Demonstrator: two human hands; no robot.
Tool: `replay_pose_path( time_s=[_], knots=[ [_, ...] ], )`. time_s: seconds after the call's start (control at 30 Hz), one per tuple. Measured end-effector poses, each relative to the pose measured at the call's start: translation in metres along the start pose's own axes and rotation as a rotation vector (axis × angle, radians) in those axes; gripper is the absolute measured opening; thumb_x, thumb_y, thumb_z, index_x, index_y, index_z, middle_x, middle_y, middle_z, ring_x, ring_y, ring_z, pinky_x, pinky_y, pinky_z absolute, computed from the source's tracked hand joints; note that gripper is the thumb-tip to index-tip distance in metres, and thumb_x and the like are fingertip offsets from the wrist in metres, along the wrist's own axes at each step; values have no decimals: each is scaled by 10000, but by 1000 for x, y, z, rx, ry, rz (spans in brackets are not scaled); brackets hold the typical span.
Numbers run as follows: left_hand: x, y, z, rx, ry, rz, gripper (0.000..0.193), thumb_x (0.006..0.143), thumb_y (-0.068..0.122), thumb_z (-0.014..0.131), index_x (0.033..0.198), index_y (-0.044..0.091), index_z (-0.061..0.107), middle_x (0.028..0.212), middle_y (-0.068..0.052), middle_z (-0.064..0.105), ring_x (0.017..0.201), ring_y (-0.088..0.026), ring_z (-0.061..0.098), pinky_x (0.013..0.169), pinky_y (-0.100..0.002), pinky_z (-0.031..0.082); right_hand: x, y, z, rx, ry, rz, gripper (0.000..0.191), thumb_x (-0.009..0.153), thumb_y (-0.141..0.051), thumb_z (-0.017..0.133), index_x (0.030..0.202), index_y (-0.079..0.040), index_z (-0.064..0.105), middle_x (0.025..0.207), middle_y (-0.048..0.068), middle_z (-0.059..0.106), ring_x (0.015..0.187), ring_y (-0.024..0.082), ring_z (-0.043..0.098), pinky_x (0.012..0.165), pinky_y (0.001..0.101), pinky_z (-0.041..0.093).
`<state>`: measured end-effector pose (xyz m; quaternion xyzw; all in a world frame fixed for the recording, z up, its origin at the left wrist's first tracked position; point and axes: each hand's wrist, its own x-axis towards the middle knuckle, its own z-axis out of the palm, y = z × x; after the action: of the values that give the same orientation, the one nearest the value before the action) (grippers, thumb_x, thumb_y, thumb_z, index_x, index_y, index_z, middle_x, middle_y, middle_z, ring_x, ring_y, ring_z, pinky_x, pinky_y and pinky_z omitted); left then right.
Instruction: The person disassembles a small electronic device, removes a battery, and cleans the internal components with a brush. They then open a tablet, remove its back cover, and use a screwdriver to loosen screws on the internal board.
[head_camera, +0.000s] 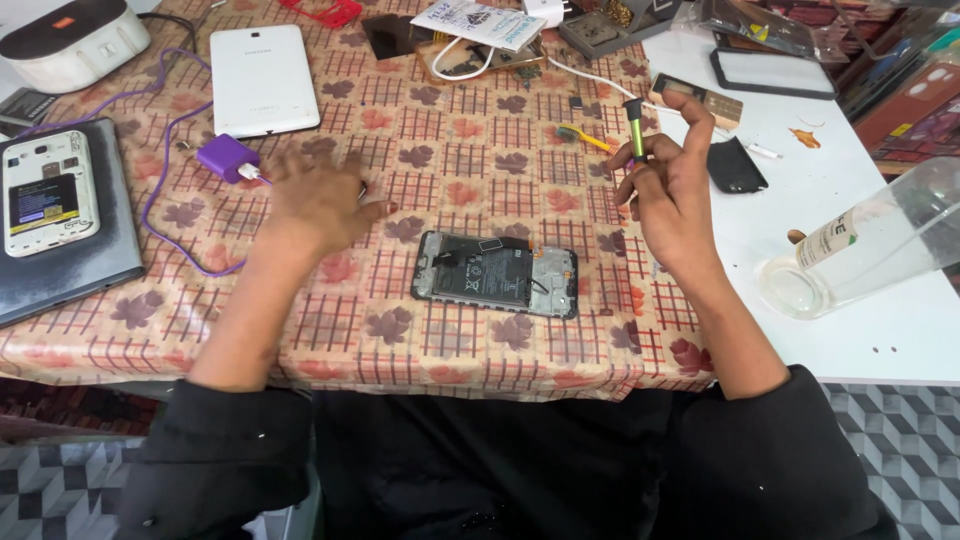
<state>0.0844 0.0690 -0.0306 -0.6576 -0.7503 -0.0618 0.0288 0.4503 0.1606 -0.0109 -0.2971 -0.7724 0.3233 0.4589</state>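
Screwdriver (635, 128) stands upright, tip down, in right hand (672, 195).

- One opened phone (497, 275), back cover off, lies in the middle of the table.
- One white phone (48, 193) without cover lies on one dark tablet (85, 262).
- One white tablet (263, 80) lies face down.
- One purple charger (227, 157) with one purple cable (160, 150).
- One clear plastic bottle (870, 245) lies on its side.
- One green-handled tool (635, 128) stands in the right hand (675, 195).
- Two hands are in view; the left hand (315, 200) is blurred.
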Motion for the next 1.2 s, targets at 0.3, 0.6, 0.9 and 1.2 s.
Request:
replay_pose_path(
  time_s=[0.3, 0.6, 0.9, 1.2],
  knots=[
    [-25, 5, -13, -352, 124, 139, 866, 766, 415, 825, 1492, 128, 450, 1405, -237, 518, 1192, -424, 637, 1012, -557, 533, -1, 6, 4, -300, -215, 66, 299, 1042, -30, 628, 1339, -57, 631, 741, 124, 662, 569, 163, 461, 554, 335, 334],
    [-24, 124, -1, -743, 338, 881, 1120, 781, 360, 910, 1618, 219, 178, 1579, -223, 283, 1363, -417, 573, 1025, -501, 609, -3, -9, 7, 222, -540, 201, 576, 880, -17, 742, 1424, -45, 553, 924, 18, 756, 760, 52, 638, 641, 225, 498],
    [-23, 112, 3, -701, 258, 817, 1022, 708, 590, 880, 1481, 175, 356, 1492, -148, 442, 1425, -376, 445, 1166, -628, 387, -1, -4, 0, 105, -545, 305, 422, 806, 62, 733, 1222, -6, 720, 818, 36, 695, 719, 81, 615, 665, 251, 490],
    [-32, 116, 4, -555, -77, 753, 354, 690, 448, 874, 888, 185, 745, 1205, 6, 621, 1248, -247, 529, 1101, -473, 389, 0, -16, -4, 88, -622, 446, 176, 784, 46, 800, 954, 72, 762, 756, 135, 750, 608, 179, 727, 567, 305, 594]
  ],
)
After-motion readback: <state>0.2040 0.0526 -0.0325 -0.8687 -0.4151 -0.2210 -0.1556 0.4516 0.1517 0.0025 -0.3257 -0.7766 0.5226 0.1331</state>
